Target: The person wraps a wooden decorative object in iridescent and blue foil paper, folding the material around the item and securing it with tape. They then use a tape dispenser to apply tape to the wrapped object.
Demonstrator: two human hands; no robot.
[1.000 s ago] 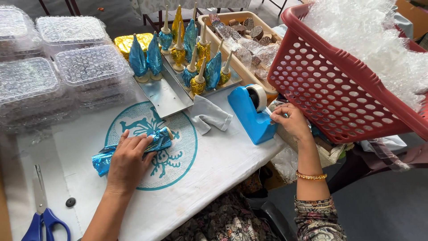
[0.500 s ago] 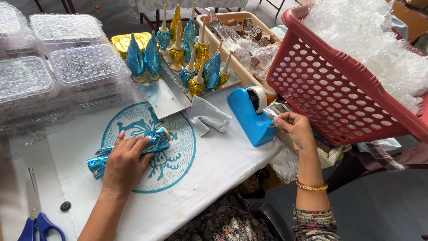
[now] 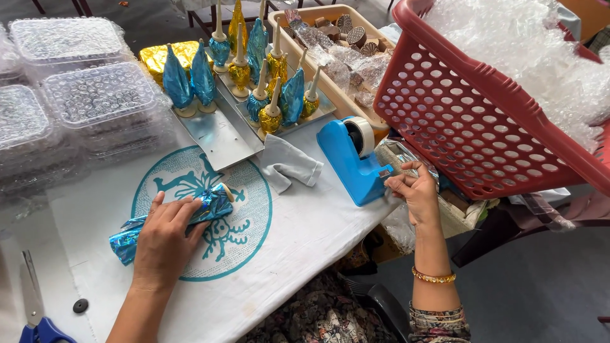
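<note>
The left hand (image 3: 164, 236) presses flat, fingers spread, on a shiny blue foil-wrapped bundle (image 3: 173, 221). The right hand (image 3: 414, 193) pinches clear tape at the blue plastic tape dispenser (image 3: 351, 161).

Foil-wrapped roll (image 3: 171, 222): glossy, crinkled blue foil. Tape dispenser (image 3: 351, 162): smooth blue plastic. Basket (image 3: 470, 121): red perforated plastic. Tablecloth (image 3: 305, 235): matt white cloth. Tray (image 3: 219, 130): smooth, shiny metal.

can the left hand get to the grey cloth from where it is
Probably yes: the left hand rests on the blue foil roll, and the grey cloth lies uncovered nearby, with only bare table cover between.
</note>
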